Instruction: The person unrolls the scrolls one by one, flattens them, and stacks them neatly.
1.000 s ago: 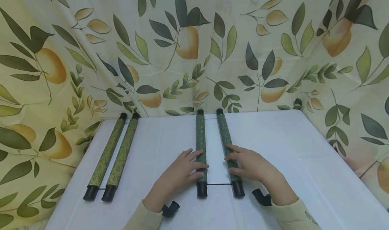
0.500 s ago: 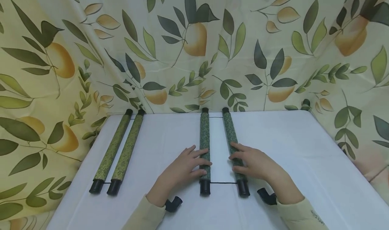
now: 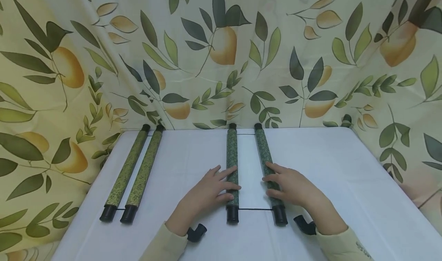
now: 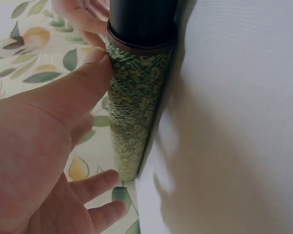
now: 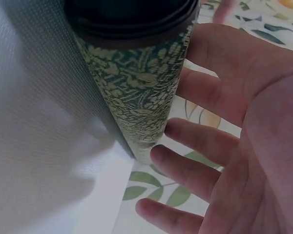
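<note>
Left green roller touched by left hand, right roller by right hand.

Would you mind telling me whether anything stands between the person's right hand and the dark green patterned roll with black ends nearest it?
Nothing visible does: the right hand has its fingers over the dark green patterned roll, and the right wrist view shows no object between them.
</note>
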`<move>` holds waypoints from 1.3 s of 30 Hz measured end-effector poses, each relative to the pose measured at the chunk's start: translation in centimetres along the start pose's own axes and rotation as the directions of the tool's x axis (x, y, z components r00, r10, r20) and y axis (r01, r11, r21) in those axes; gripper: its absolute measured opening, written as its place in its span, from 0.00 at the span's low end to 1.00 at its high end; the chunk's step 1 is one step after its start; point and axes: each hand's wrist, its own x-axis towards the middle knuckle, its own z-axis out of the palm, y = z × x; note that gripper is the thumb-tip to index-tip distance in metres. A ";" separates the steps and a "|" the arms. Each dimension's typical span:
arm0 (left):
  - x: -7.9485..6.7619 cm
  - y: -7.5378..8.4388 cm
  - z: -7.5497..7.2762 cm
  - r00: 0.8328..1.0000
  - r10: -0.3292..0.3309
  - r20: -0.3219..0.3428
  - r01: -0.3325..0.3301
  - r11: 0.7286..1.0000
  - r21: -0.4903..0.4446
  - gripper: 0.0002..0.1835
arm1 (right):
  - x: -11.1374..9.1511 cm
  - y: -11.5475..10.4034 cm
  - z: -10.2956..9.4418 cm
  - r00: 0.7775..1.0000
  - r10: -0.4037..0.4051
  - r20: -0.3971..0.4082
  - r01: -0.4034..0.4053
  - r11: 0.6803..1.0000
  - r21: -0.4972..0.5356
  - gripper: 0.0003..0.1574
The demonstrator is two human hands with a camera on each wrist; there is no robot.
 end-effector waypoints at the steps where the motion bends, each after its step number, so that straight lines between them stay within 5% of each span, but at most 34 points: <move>1: -0.1 0.0 -0.1 1.000 -0.001 0.004 0.001 1.000 -0.004 0.20 | 0.0 -0.1 0.0 1.000 0.008 0.005 -0.008 1.000 -0.003 0.24; 20: -0.2 -0.8 0.0 0.999 -0.045 -0.014 0.044 0.997 -0.057 0.22 | 0.2 0.4 -0.5 0.998 0.034 0.053 -0.034 0.999 0.008 0.24; 29: 0.1 -1.0 -0.1 0.999 -0.020 -0.032 0.020 1.000 0.019 0.23 | 0.3 0.5 -1.1 0.996 0.053 0.076 -0.054 0.999 0.006 0.24; 39: 0.3 -1.0 0.0 0.999 -0.042 0.012 0.042 0.999 -0.001 0.24 | 0.2 0.9 -0.6 0.993 0.069 0.093 -0.072 0.997 0.032 0.25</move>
